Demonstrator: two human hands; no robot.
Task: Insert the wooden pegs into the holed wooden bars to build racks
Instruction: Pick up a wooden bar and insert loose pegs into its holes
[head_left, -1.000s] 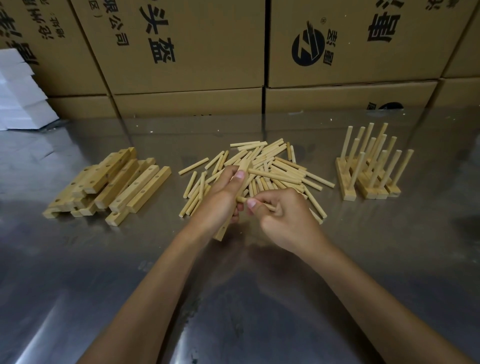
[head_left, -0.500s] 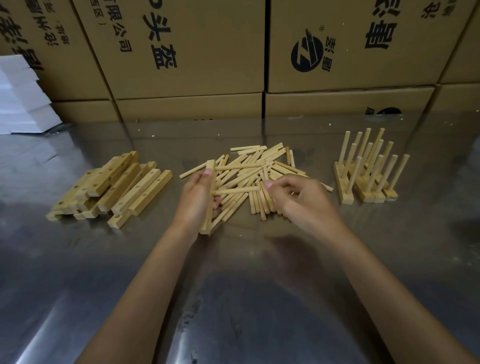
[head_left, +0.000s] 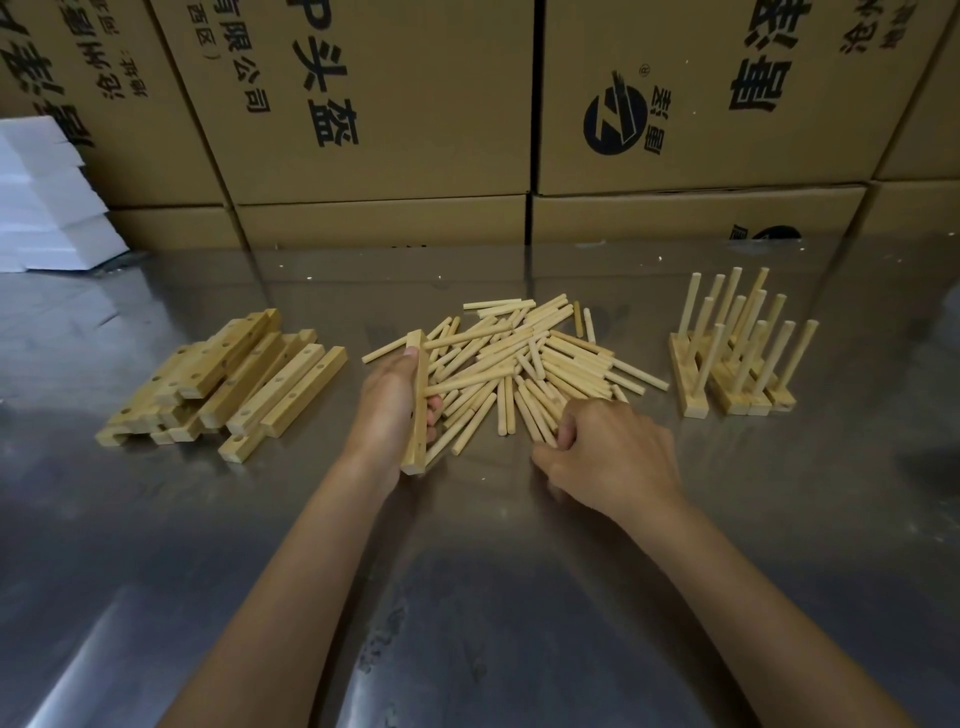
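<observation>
So right now my left hand (head_left: 387, 402) is gripping one bar (head_left: 417, 405) stood on its long edge at the left rim of the peg pile (head_left: 524, 364), thumb along the top end, fingers curled round the lower part. I'd say it's held that way so the holed face points toward the pegs and my other hand can feed them in sideways. One peg (head_left: 470, 382) looks like it's already sticking out of the bar, lying across the pile, though I can't tell for sure if it's seated or just resting against it. My right hand (head_left: 613, 457) is down on the near edge of the pile, fingers curled in around the peg ends; whether it's actually pinching one I can't tell, the fingertips are hidden. Counts: the loose pegs are a messy heap, dozens, too overlapped to count. The spare bars (head_left: 228, 384) are stacked well off to the left on the tabletop (head_left: 467, 597), roughly ten. Finished racks (head_left: 737, 358) sit to the right, looks like four, pegs upright, packed close together. Cardboard boxes (head_left: 395, 104) wall off the back.
</observation>
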